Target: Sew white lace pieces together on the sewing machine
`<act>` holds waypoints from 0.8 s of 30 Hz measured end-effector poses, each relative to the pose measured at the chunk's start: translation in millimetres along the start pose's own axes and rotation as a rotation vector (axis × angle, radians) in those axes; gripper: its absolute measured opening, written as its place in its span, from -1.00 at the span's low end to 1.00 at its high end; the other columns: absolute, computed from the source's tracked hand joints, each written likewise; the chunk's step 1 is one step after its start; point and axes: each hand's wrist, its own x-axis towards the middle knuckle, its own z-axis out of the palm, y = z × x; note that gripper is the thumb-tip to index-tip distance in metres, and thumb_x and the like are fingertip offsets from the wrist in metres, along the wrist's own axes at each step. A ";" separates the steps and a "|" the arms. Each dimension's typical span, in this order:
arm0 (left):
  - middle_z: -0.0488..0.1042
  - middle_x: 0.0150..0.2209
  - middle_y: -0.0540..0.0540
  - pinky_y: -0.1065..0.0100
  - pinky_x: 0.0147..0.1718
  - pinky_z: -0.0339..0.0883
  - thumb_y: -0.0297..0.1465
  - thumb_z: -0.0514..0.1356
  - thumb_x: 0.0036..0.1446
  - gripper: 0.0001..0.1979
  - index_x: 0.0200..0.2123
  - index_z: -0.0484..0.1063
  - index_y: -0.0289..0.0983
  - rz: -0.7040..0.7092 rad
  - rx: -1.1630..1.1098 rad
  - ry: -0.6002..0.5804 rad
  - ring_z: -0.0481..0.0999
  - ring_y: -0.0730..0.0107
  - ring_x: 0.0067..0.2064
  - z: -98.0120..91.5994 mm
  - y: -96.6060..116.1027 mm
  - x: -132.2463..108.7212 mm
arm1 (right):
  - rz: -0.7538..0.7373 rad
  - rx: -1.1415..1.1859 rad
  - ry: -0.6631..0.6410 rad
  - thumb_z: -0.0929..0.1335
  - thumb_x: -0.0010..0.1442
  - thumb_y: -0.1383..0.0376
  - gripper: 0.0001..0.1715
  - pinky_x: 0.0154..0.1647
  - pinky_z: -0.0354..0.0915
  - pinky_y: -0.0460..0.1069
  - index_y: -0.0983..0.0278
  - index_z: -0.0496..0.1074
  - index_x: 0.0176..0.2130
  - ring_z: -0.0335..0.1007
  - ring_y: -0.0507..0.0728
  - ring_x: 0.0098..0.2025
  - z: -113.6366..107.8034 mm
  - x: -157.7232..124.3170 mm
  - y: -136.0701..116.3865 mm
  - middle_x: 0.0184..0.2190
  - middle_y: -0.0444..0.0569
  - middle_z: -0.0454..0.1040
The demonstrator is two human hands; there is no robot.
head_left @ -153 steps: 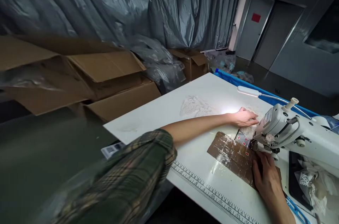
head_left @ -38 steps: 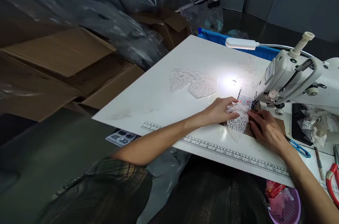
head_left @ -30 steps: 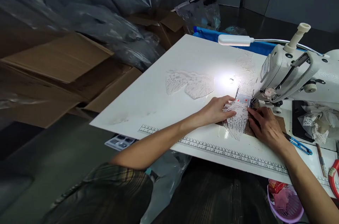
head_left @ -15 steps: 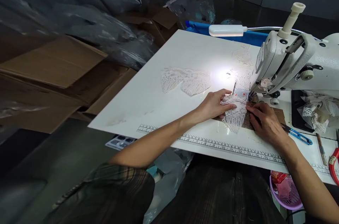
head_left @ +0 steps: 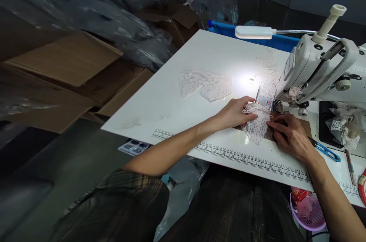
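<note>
A white lace piece (head_left: 255,130) with a holed trim along its top lies just in front of the sewing machine's (head_left: 310,68) needle area. My left hand (head_left: 236,113) pinches its left edge between thumb and fingers. On the right edge rest the fingertips of my right hand (head_left: 290,133), pressing the lace down with fingers bent; whether they grip it is hard to see. Under both lies a brown board (head_left: 304,125). More lace (head_left: 267,81) extends behind the needle area, and another lace piece (head_left: 207,83) lies flat to the left.
A lit lamp (head_left: 254,32) hangs over the table (head_left: 171,97). Blue thread snips (head_left: 328,153), a pen-like tool (head_left: 350,167) and red-handled scissors (head_left: 362,187) lie at the right. Below the edge is a purple basket (head_left: 313,225). Cardboard boxes (head_left: 65,58) stand left.
The camera view has shifted, so the table and machine appear further right. My right fingertips have slid slightly down along the lace edge; my left hand keeps its pinch.
</note>
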 end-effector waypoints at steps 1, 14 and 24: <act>0.47 -0.40 0.05 0.42 -0.52 0.36 -0.33 0.32 0.15 -0.47 0.17 0.33 -0.28 0.005 -0.004 0.005 0.47 0.50 -0.59 0.5 -0.6 0.1 | -0.012 0.004 0.000 0.25 0.31 0.34 -0.60 -0.01 0.35 0.20 0.17 0.57 0.03 0.34 0.24 -0.06 -0.3 -0.1 -0.1 -0.09 0.11 0.46; 0.40 -0.56 0.12 0.36 -0.40 0.39 -0.25 0.29 0.13 -0.42 0.19 0.31 -0.31 0.104 0.018 0.025 0.53 0.36 -0.48 -0.4 -12.0 -0.1 | -0.004 -0.078 -0.054 0.27 0.29 0.34 -0.57 -0.09 0.35 0.23 0.09 0.53 0.06 0.36 0.25 -0.07 -1.1 -0.2 -4.2 -0.09 0.09 0.44; 0.48 -0.42 0.02 0.36 -0.42 0.35 -0.34 0.25 0.14 -0.42 0.22 0.30 -0.34 0.097 0.069 0.002 0.47 0.43 -0.52 -1.4 -12.5 0.7 | -0.011 -0.073 -0.044 0.27 0.29 0.34 -0.59 -0.12 0.33 0.19 0.11 0.53 0.07 0.34 0.24 -0.08 -1.2 0.1 -4.2 -0.09 0.09 0.43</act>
